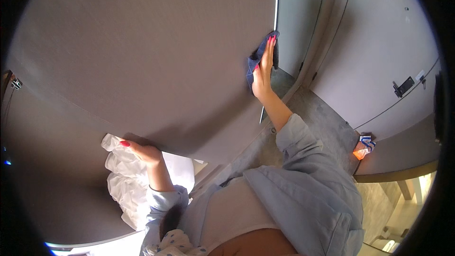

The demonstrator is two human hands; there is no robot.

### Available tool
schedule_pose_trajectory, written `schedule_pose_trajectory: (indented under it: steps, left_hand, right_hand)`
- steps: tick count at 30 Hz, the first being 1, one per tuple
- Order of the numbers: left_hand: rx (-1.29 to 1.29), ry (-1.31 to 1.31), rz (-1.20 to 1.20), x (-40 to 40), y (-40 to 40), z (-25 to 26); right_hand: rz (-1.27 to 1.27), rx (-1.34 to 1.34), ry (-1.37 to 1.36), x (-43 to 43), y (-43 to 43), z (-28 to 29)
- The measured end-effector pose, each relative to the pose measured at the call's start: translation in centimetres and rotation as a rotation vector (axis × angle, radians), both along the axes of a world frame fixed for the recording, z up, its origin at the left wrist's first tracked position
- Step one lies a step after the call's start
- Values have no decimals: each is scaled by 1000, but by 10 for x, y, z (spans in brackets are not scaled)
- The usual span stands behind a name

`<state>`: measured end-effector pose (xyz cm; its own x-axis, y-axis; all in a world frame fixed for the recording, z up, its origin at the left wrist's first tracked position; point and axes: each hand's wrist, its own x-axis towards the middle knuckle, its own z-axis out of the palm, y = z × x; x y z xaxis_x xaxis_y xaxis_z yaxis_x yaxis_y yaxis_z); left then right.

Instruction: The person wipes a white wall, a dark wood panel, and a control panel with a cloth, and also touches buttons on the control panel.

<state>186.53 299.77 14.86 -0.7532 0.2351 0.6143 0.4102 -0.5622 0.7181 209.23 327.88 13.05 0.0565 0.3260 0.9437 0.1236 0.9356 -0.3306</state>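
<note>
My right hand presses a dark blue cloth flat against a large brown-grey panel, at its right edge. The fingers point up along a bright narrow strip on that edge, and the cloth laps over it. Lower left, my left hand is at the lower edge of the panel. Its thumb lies over the top of some white crumpled sheet material, which hangs below it in folds. The other left fingers are hidden.
Right of the panel is a grey-green panel. A pale door with a black handle stands further right. Below it, an orange and white packet sits near the grey floor. A metal fitting shows far left.
</note>
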Motion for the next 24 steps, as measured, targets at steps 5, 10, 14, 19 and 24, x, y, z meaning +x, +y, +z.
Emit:
schedule_pose_trajectory:
  steps: [5, 10, 14, 19, 24]
  left_hand:
    - [-25, 93, -31, 2, 2, 5]
    - [68, -34, 78, 7, 6, 8]
    - [111, -55, 60, 14, 7, 14]
    - [55, -106, -15, 30, 8, 20]
    - [42, 121, 22, 20, 13, 12]
  right_hand:
    - [-46, -1, -42, 7, 8, 45]
    - [-52, 183, -99, 12, 17, 140]
    - [-53, 147, -104, 11, 16, 136]
    - [-28, -19, 38, 8, 21, 56]
    - [18, -157, 146, -32, -51, 65]
